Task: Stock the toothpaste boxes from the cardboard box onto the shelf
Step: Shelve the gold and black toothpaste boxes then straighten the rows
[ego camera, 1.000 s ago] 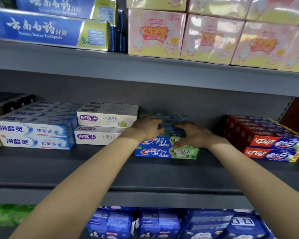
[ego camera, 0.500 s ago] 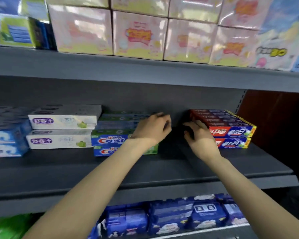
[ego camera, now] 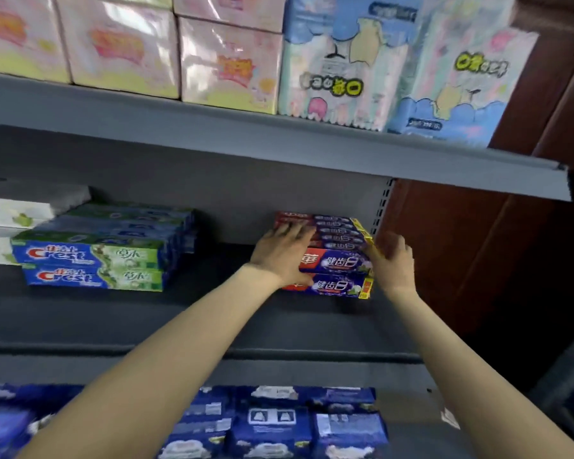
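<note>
Both hands point(ego camera: 284, 256) moved onto red toothpaste stack point(ego camera: 337, 250)

At eleven o'clock we see pink and yellow packs point(ego camera: 123, 44) in shiny wrap, set side by side on the upper shelf. Just beside them at one o'clock stand two pale blue pastel packs point(ego camera: 342, 61) printed with clouds and yellow lettering, the right one tilted. At three o'clock we find a dark reddish-brown wooden panel point(ego camera: 511, 226) running down the right side of the unit. At six o'clock we look down on dark blue packs point(ego camera: 279, 422) with white cloud shapes, packed close together; those at seven o'clock are too blurred to read.
</note>
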The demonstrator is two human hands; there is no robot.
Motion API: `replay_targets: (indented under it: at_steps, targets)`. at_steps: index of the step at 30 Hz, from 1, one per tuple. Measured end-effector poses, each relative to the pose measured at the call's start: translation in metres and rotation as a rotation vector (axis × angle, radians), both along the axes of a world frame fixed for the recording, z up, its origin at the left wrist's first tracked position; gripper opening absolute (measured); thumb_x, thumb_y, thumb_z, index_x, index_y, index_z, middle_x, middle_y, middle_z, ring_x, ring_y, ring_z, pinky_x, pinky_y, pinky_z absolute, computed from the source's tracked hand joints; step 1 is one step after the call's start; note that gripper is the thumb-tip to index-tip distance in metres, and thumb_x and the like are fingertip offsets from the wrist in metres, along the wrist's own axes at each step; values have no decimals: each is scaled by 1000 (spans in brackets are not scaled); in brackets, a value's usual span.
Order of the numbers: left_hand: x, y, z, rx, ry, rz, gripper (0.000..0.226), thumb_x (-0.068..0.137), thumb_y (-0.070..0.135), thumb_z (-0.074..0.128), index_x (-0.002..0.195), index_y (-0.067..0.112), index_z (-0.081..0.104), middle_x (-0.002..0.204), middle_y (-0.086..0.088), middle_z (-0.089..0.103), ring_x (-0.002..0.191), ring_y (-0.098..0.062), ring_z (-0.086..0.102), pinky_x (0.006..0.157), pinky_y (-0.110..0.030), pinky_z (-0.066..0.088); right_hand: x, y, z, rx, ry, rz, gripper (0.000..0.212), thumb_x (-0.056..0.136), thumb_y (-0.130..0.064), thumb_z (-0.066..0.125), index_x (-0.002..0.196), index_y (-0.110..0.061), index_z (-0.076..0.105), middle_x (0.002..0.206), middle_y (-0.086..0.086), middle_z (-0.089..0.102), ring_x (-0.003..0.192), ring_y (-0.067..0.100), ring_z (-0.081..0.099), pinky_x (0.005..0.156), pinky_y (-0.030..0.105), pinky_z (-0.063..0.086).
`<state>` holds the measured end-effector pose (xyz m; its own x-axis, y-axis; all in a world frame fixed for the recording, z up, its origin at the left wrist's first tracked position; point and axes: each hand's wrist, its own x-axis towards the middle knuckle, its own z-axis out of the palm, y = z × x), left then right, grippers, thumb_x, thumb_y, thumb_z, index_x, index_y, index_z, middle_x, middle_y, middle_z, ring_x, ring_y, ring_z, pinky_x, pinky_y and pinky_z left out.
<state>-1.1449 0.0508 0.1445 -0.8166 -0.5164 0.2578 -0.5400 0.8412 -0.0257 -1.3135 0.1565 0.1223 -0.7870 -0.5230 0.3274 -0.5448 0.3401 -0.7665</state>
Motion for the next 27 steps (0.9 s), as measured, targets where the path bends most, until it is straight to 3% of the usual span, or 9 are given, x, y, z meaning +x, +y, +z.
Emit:
replay_targets:
  at_steps: [5,7,9,11,12,15,18,22,27]
  targets:
    - [-11,-3,-6,35,-39,73,96,76,43,72,149,19,15,155,-3,22,140,-24,25,113,-39,24,-30,-6,-5,-213,-517,421,77,82,-18,71,146,-17,27,136,1,37,112,19,53,80,27,52]
    - [-12,-3,-7,47,-27,84,95,76,42,73,149,21,17,154,-2,23,140,-24,26,112,-38,24,-41,-11,-11,-212,-733,496,91,74,-26,78,148,-20,24,136,0,47,110,22,59,93,40,50]
    - [-14,-3,-8,69,-18,92,94,76,41,74,149,22,18,154,-2,23,140,-24,26,112,-37,24,-46,-18,-18,-202,-852,572,76,75,-32,73,140,-16,39,123,10,63,98,25,67,93,45,51]
    - [-15,-4,-11,92,9,95,94,75,39,75,148,24,19,154,-1,24,139,-24,26,113,-37,26,-45,-21,-18,-266,-920,596,42,90,-34,53,124,-10,55,104,11,70,83,24,70,80,40,56]
    - [-15,-5,-12,103,25,97,93,74,39,75,148,24,20,154,-1,25,139,-24,26,113,-38,27,-48,-23,-19,-293,-955,582,41,93,-38,44,119,-9,58,98,11,71,81,24,70,78,38,55]
    - [-14,-7,-15,104,42,97,93,74,40,75,148,26,21,153,0,27,138,-24,27,112,-36,28,-57,-27,-18,-291,-993,546,48,94,-47,38,110,-9,62,90,11,72,81,26,68,80,38,52]
    - [-13,-8,-15,98,48,93,93,74,42,74,148,27,20,153,1,27,138,-22,27,110,-35,28,-58,-38,-19,-236,-1010,489,44,94,-48,42,101,-9,62,74,10,73,64,23,70,71,36,53]
    - [-12,-7,-14,106,56,87,93,74,42,75,148,27,20,153,1,27,139,-22,26,111,-36,27,-65,-50,-13,-119,-969,408,48,91,-47,47,114,-7,58,86,13,70,76,28,66,87,41,50]
    - [-11,-9,-14,120,58,82,94,74,43,75,148,27,20,153,1,26,139,-22,25,112,-38,25,-76,-52,-19,-97,-893,410,42,90,-47,48,106,-9,59,64,5,72,67,22,66,79,34,49]
